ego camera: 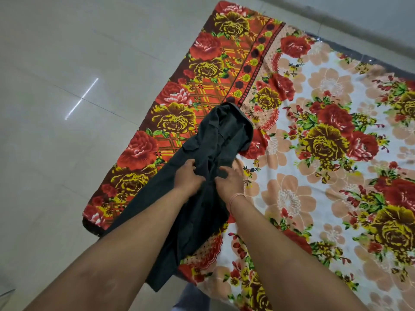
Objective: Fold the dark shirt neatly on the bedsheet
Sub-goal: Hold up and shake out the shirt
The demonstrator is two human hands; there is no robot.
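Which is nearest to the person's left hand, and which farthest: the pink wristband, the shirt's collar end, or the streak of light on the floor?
From the left hand, in the head view:
1. Pink wristband, on the other wrist, just to the right.
2. Collar end of the dark shirt, up and ahead on the bedsheet.
3. Light streak, far left on the tiled floor.

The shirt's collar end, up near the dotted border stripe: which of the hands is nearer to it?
Right, narrowly. The right hand grips the dark shirt just below the collar end; the left hand grips beside it, further toward the floor side.
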